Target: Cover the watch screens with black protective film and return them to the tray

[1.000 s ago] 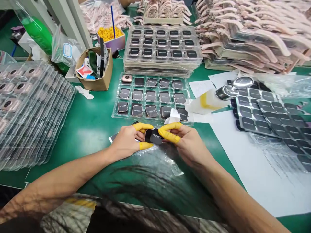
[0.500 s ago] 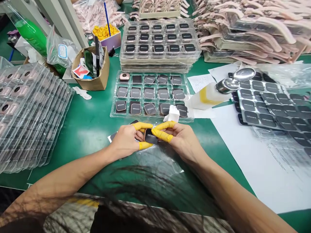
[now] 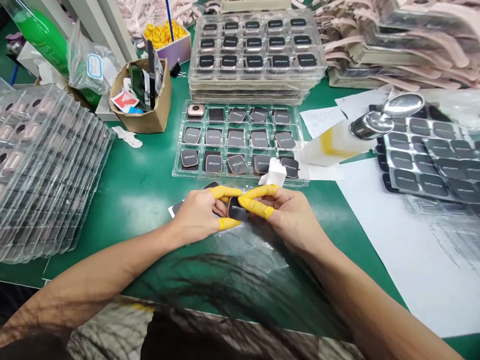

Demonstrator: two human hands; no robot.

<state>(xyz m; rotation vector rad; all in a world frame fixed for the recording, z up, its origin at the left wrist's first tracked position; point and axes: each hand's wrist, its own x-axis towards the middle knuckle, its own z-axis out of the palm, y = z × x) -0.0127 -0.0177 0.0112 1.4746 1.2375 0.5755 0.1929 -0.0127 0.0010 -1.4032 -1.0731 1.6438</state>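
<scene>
Both of my hands hold a small square smartwatch body (image 3: 237,212), its black face with pale lettering turned up and a thin gold edge showing on the left. Yellow finger cots cover the thumbs and forefingers. My left hand (image 3: 198,212) grips the watch body by its top and bottom edges. With thumb and forefinger, my right hand (image 3: 287,210) pinches its upper right corner, hiding that part. Just beyond lies a clear tray (image 3: 176,167) of similar black-faced squares, with one pink watch body (image 3: 195,110) at its far left. A crumpled white tissue (image 3: 274,173) rests at the tray's near edge.
A white bottle (image 3: 337,142) with a metal cap stands to the right, beside sheets of black square films (image 3: 408,155). Stacked clear trays rise at left (image 3: 56,200) and behind (image 3: 255,80). A cardboard box (image 3: 157,112) holds odds and ends. Pink straps pile up at back right.
The camera view has shifted a little, so the trays and bottle sit differently in the picture. Both hands keep their hold on the smartwatch body, with little change of grip.
</scene>
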